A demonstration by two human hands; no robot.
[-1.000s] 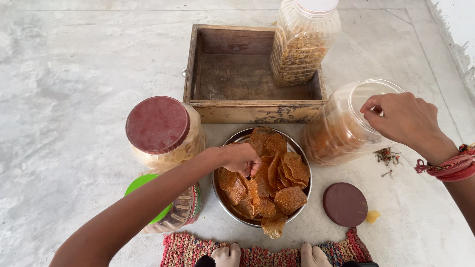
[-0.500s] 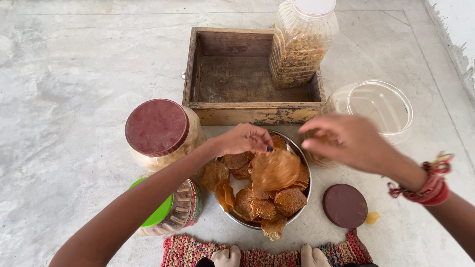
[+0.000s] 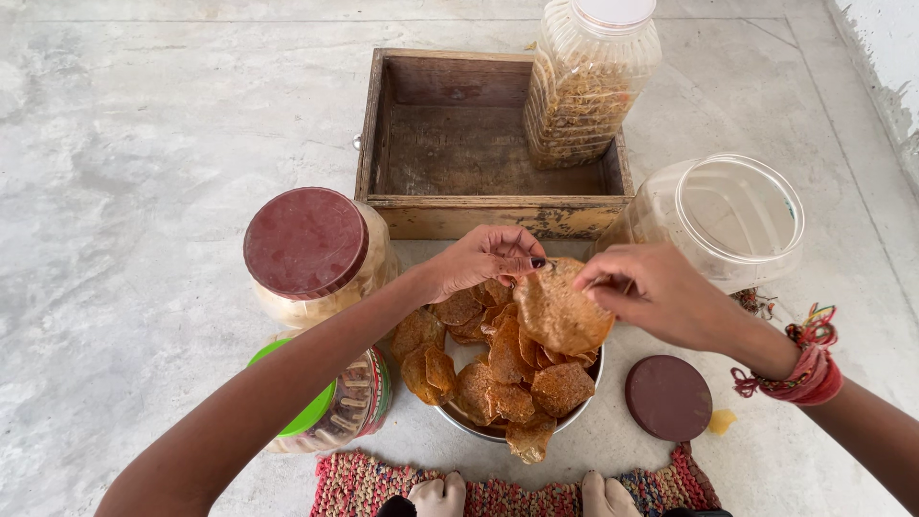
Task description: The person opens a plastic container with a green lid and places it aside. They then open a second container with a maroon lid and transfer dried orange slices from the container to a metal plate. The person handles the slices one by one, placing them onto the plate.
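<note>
Fingers of both my hands meet on one large round orange-brown crisp wafer (image 3: 558,311), held tilted above the round steel bowl (image 3: 579,414) of similar fried wafers. My left hand (image 3: 483,258) pinches the wafer's upper left edge between thumb and fingertips; my right hand (image 3: 651,292) pinches its upper right edge, with red thread bands on that wrist. More wafers (image 3: 498,369) lie heaped in the bowl, a few hanging over its left rim.

Left of the bowl stands a clear plastic jar with a maroon lid (image 3: 306,244), and just in front of it a jar with a green lid (image 3: 304,407). A loose maroon lid (image 3: 667,396) lies on the concrete floor right of the bowl. An open clear plastic jar (image 3: 732,215) sits beyond my right hand. Behind the bowl is a wooden box (image 3: 459,129), with a tall white-lidded jar (image 3: 589,81) of thin strands in its right corner.
</note>
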